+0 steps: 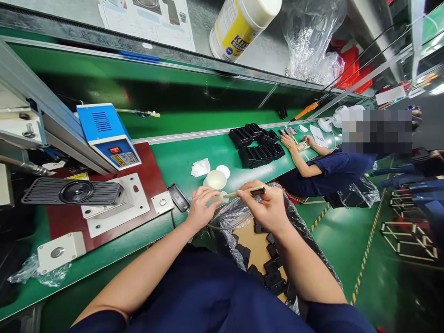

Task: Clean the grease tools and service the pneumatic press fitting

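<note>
Between the thumb and fingers of my left hand [203, 206] is a small translucent round piece [224, 197], pinched at its edge. My right hand [265, 206] grips a slim tan stick [239, 193] with a dark end; its kind is not clear. The stick's left end meets the translucent piece or lies right beside it. Just beyond my left fingers stands a white tub [215, 179] with pale contents. A round white lid [223, 171] lies behind it, and a crumpled white wipe [200, 167] is to its left.
On the left, a black speaker-like part [74, 190] sits on a fixture beside a blue box [107, 134]. Black parts [262, 155] stand in rows on the bench [173, 157]. A plastic-lined carton [255, 249] holds more below my hands. A co-worker [322, 171] works at right.
</note>
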A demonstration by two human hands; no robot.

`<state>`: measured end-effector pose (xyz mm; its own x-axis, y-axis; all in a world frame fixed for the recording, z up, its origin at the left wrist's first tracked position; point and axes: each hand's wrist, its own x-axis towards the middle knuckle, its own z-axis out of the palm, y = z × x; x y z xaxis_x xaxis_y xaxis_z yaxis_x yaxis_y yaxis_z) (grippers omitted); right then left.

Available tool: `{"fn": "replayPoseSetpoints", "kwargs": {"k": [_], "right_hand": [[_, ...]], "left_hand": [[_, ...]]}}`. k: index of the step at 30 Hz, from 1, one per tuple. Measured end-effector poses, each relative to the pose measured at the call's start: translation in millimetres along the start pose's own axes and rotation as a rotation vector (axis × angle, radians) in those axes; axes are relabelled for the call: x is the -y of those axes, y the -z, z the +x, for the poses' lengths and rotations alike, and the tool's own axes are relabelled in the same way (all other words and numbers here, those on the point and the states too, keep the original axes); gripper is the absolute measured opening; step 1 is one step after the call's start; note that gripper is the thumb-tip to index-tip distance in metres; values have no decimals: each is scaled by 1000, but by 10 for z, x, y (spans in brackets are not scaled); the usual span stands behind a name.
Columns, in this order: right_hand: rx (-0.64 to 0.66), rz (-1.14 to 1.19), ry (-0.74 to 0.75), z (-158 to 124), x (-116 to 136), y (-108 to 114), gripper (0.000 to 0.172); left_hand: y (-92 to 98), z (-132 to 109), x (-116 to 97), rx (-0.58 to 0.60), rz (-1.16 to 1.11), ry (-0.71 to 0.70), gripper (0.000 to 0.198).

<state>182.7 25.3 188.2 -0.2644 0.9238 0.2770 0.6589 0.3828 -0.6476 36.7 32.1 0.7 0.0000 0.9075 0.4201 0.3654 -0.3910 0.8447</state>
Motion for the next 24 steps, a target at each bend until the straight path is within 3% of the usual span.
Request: {"fn": "replayPoseSetpoints", "kwargs": {"k": [12,17,21,24], "right_hand": [[-95,31,-39,16,-133,-107,8],[-52,61,-64,34,-162,-104,11],[-125,32,-48,25,-118,-98,6],[-73,32,-33,30,-104,-103,9]], "left_hand": [[19,-2,9,-14,17,-8,15],[18,24,-1,-13,-5,-44,16],[6,39,10,-43,-8,-42,16],[-4,35,19,-37,-9,-40,16]]}}
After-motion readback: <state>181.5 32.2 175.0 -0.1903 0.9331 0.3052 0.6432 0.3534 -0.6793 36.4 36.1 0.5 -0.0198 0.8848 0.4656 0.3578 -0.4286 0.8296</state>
